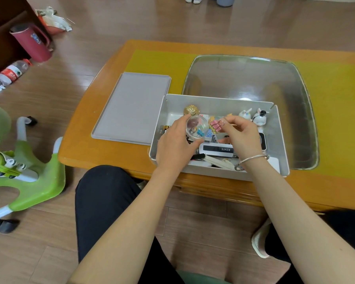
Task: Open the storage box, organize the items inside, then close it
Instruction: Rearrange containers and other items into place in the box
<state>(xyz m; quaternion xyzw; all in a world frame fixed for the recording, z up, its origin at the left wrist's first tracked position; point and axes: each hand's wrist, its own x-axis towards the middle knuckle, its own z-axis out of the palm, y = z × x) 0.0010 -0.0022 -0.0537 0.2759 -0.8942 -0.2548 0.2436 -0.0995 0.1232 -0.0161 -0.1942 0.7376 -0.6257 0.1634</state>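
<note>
1. Storage box (279, 140) sits open on the table (94, 144) — its lid (131, 107) lies flat just left.
2. Left hand (173, 144) grips a clear round container (197, 127) over the box.
3. Right hand (242, 134) pinches a pink binder clip (217, 125) beside it.

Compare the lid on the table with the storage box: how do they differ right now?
The lid lies flat and bare on the table, left of the box; the storage box stands open with tall walls. The lid holds nothing; the box is full of small items, among them two rabbit figures. No hand touches the lid; both hands work over the box. Both are pale grey plastic with rounded corners.
</note>
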